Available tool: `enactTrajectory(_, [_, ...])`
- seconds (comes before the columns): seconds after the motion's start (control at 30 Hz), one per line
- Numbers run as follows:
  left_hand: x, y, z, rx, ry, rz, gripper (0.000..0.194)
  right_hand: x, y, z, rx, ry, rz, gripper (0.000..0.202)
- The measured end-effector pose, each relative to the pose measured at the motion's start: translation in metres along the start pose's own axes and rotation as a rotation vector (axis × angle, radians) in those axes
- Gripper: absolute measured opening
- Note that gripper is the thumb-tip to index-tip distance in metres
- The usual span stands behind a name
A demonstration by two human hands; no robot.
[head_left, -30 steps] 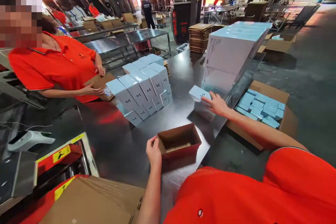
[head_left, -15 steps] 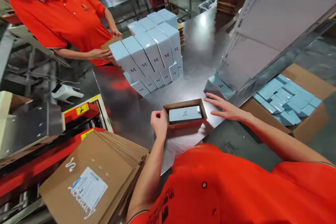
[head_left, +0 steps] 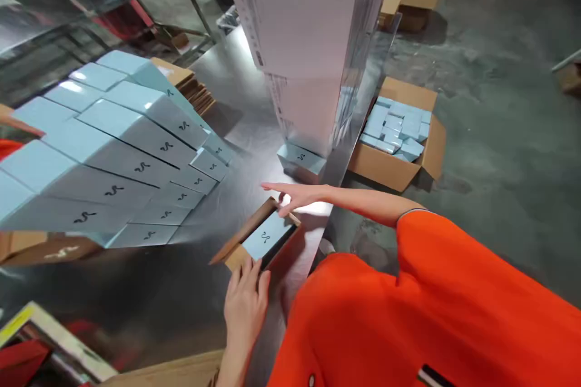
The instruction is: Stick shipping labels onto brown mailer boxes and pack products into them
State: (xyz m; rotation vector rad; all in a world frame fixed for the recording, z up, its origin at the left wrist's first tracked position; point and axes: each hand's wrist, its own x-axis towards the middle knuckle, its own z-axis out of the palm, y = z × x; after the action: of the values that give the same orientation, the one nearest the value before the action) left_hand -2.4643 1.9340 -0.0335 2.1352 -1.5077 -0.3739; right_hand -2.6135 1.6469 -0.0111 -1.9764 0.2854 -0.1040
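A brown cardboard box (head_left: 245,231) with its top flaps up sits tilted across the metal table. Inside it lies a light-blue box (head_left: 267,236) with a black squiggle mark. My left hand (head_left: 246,299) grips the near end of the cardboard box, fingers over the end panel and thumb at its corner. Over the far end reaches my right hand (head_left: 297,195), open, its index finger stretched out and its other fingers apart near the rim. Whether its fingertips touch the box, I cannot tell. Just beyond stands another light-blue box (head_left: 301,160).
Stacked light-blue boxes (head_left: 122,151) fill the table's left, beside a co-worker's hand (head_left: 20,123). A tall white stack (head_left: 304,30) rises at the back. On the floor to the right, an open carton (head_left: 385,172) holds several blue packets. Cardboard (head_left: 172,370) borders the near left.
The view has swung right. The cardboard box now lies at a slant. My left hand has shifted onto its near end, and my right hand has come over its far end.
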Motion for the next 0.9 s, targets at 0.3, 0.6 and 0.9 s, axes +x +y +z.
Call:
enactTrajectory(0.3, [0.034, 0.026, -0.021, 0.417, 0.006, -0.032, 0.065, -0.019, 0.005, 0.029, -0.673, -0.117, -0.19, 0.053])
enactTrajectory(0.6, [0.07, 0.002, 0.001, 0.372, -0.205, -0.203, 0.08, -0.051, -0.005, 0.042, -0.43, -0.237, 0.205, 0.09])
enactTrajectory(0.9, [-0.111, -0.04, -0.139, 0.226, 0.534, -0.528, 0.062, 0.144, -0.038, 0.196, -0.349, -0.133, 0.061, 0.084])
